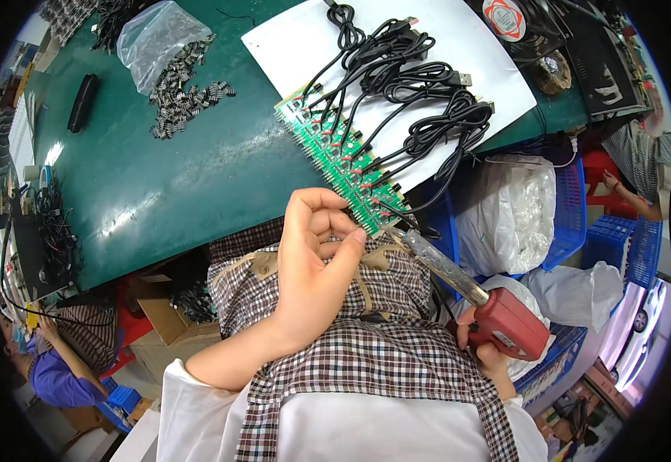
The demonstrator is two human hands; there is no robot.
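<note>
A long green panel of small circuit boards (343,158) runs diagonally across the table's near edge. Metal pins line its left side, and black cables with red and black leads join it on the right. My left hand (305,266) is closed at the panel's near end, thumb and curled fingers gripping its edge; the exact contact is partly hidden. My right hand (491,362) is wrapped round the red handle of a soldering gun (509,323). The gun's metal barrel points up and left, and its tip is beside the panel's near corner.
Bundled black USB cables (405,69) lie on a white sheet (278,38). Small metal-and-black connectors (185,100) spill from a clear bag (154,38) on the green table (158,185). A solder reel (553,73) stands far right. Right of me is a bag-filled blue basket (570,219).
</note>
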